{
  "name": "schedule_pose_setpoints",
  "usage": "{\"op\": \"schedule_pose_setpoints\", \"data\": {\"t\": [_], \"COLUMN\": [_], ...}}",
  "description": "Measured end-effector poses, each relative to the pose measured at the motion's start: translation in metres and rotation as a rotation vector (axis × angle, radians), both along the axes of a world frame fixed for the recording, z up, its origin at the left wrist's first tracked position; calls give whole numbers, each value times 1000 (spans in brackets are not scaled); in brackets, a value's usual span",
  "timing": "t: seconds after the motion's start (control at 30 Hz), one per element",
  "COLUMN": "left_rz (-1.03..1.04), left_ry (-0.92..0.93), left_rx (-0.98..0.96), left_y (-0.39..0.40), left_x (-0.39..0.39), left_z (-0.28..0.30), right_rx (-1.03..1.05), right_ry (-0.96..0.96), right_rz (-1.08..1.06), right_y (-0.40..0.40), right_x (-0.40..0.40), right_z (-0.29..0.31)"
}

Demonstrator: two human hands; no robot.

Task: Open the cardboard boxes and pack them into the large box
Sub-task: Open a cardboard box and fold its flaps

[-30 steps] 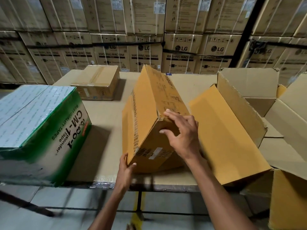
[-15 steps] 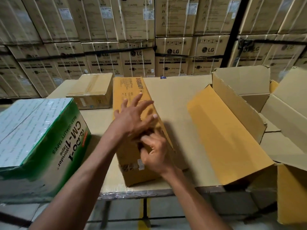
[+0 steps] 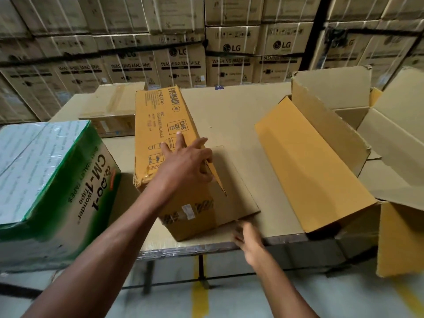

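Observation:
A long yellow Eveready box (image 3: 160, 125) lies flat on the cardboard-covered table (image 3: 241, 111), its near end towards me. A brown flap (image 3: 231, 184) hangs open from its right side and lies on the table. My left hand (image 3: 185, 161) rests on the box top near that edge; several fingers are spread straight, while thumb and forefinger bend at the edge. My right hand (image 3: 249, 242) is blurred, just off the flap's near corner at the table's front edge, and holds nothing. The large box (image 3: 332, 92) stands open at the right, one yellow flap (image 3: 314, 171) folded down over the table.
A green-and-white tape carton (image 3: 46, 180) fills the table's left front. A taped brown box (image 3: 112, 106) sits behind it at the back left. Stacked washing-machine cartons (image 3: 231, 60) wall off the far side. Another yellow flap (image 3: 399, 239) hangs at the lower right.
The yellow box went from standing tilted to lying flat. My left hand moved from its bottom corner onto its top. My right hand drew back to the front edge; the side flap now lies open.

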State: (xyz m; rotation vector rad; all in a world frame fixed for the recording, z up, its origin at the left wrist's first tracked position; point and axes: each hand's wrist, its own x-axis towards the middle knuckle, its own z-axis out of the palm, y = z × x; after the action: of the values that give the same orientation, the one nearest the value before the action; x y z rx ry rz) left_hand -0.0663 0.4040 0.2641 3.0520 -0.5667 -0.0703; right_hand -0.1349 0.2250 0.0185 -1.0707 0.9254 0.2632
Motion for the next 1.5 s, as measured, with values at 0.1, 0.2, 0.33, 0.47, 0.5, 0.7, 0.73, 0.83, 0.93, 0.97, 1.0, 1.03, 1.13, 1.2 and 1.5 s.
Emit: {"op": "schedule_pose_setpoints", "data": {"t": [0.1,0.2,0.33,0.47,0.5,0.7,0.73,0.83,0.93,0.97,1.0,1.03,1.13,1.2,1.5], "left_rz": [9,12,1,-29,-50,-37,-15,42,142,176,209,238,318,336,483], "left_ry": [21,2,-47,-109,-131,-237,-240,-221,-190,-174,-143,-90,68,90,81], "left_rx": [-28,-51,-105,-244,-314,-803,-851,-971,-1072,-1089,-1110,-1144,-1265,-1248,-1163], "left_y": [9,21,52,89,99,144,146,149,151,152,151,150,139,132,123], "left_x": [-4,-8,-12,-19,-20,-34,-37,-45,-50,-53,-56,-59,-75,-85,-99], "left_z": [3,6,2,-1,-3,-15,-23,-60,-100,-114,-129,-143,-177,-193,-210], "right_rx": [217,378,237,-13,-74,-250,-304,-492,-674,-708,-734,-752,-776,-785,-629], "right_ry": [24,-19,-23,-72,-92,-352,-392,-491,-552,-569,-569,-569,-564,-552,-475], "right_rz": [53,37,-20,-105,-111,-224,-229,-229,-200,-202,-206,-210,-226,-230,-354], "right_y": [10,24,37,44,43,10,4,-16,-32,-35,-38,-41,-44,-46,-56], "right_x": [14,25,33,43,44,41,37,26,15,13,12,10,6,1,-18], "right_z": [-19,-17,-18,-22,-16,36,48,63,71,72,74,76,79,75,54]}}
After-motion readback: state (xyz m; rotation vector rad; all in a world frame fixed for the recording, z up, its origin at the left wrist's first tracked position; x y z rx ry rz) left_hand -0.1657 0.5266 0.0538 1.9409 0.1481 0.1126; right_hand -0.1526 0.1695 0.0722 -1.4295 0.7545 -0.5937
